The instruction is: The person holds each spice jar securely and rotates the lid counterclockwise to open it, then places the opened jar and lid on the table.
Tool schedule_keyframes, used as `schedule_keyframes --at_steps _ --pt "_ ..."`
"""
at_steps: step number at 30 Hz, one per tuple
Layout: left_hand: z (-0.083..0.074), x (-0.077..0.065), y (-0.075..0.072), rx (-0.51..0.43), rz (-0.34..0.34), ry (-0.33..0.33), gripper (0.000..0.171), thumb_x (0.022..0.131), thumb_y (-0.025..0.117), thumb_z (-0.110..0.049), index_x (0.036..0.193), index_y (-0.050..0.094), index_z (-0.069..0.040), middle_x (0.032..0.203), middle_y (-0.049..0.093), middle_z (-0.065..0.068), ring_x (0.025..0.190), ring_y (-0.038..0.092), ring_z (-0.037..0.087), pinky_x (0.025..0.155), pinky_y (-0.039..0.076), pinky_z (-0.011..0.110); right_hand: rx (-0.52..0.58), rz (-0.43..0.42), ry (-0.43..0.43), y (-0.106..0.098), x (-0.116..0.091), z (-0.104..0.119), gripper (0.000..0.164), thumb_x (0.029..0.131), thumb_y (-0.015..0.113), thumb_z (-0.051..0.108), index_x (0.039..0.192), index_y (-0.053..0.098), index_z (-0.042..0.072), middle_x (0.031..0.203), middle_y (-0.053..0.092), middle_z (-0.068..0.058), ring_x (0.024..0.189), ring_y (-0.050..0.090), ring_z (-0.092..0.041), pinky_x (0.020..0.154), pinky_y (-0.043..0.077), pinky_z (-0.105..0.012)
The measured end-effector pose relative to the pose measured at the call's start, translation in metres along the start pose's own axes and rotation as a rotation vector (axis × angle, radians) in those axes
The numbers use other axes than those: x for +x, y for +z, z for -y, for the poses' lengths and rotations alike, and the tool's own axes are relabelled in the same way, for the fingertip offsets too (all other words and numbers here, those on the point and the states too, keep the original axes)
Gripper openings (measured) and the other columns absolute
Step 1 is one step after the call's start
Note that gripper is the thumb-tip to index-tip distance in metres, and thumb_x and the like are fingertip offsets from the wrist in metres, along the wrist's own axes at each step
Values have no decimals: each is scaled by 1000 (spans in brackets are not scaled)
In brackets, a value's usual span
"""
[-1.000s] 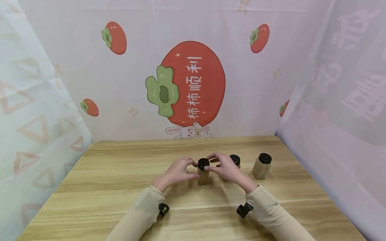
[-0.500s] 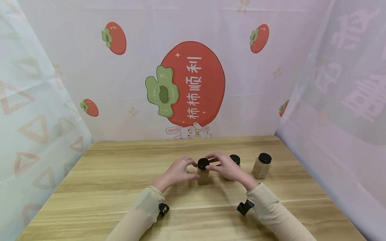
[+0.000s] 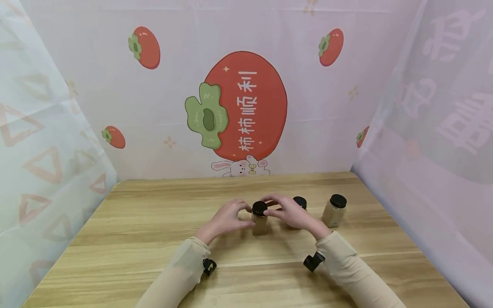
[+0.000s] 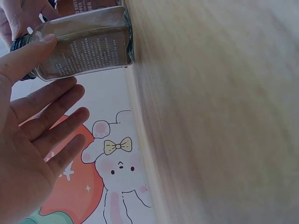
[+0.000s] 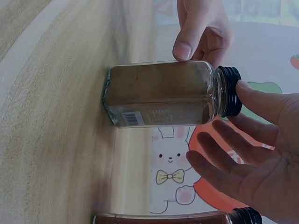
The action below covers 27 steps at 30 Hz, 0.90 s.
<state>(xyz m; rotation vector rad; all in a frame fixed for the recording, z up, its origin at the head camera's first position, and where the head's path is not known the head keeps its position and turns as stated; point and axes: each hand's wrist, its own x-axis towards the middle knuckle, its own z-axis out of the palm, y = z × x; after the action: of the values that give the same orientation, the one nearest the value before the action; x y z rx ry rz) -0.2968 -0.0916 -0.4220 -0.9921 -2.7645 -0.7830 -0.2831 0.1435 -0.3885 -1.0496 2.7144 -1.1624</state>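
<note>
A square glass spice jar (image 3: 259,226) of brown powder stands upright on the table. Its ribbed black lid (image 5: 230,91) is on the neck. My left hand (image 3: 228,219) holds the jar's body between thumb and index finger, and its other fingers spread loosely in the left wrist view. From the other side my right hand (image 3: 291,212) pinches the lid with thumb and index finger, its remaining fingers fanned out below. Printed lines of small text cover one face of the jar (image 4: 88,53), and a barcode shows on another.
A second jar's black lid (image 3: 299,203) shows behind my right hand, its body mostly hidden; its contents look reddish-brown in the right wrist view. Farther right stands a third jar (image 3: 333,214) with pale brown powder. The wooden table (image 3: 154,239) is bordered by printed cloth walls.
My right hand has turned slightly round the lid, its thumb and fingertips shifting a little and its wrist moving slightly to the right. The left hand and the jar stay in place.
</note>
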Motion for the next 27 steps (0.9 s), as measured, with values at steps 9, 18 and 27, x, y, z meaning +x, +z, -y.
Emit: schedule_keyframes --at_steps 9,18,27 --pt "0 -1 0 -4 3 -1 39 79 74 -39 106 68 -11 106 66 0 105 59 19 93 48 37 -5 16 -24 -1 -2 0 37 93 61 20 127 56 7 127 58 -12 114 59 -32 94 49 -49" --pt "1 -1 0 -12 4 -10 40 80 74 -40 108 68 -11 107 65 0 107 59 22 94 48 38 -19 -7 -23 -1 -2 2 44 90 64 25 128 54 5 129 57 -12 113 59 -33 91 50 -49" --pt "0 0 -1 -11 4 -2 41 80 74 -39 108 68 -10 107 65 1 105 60 23 92 49 38 -1 -119 78 9 0 5 48 84 72 27 121 55 2 121 61 -14 108 62 -35 87 52 -48"
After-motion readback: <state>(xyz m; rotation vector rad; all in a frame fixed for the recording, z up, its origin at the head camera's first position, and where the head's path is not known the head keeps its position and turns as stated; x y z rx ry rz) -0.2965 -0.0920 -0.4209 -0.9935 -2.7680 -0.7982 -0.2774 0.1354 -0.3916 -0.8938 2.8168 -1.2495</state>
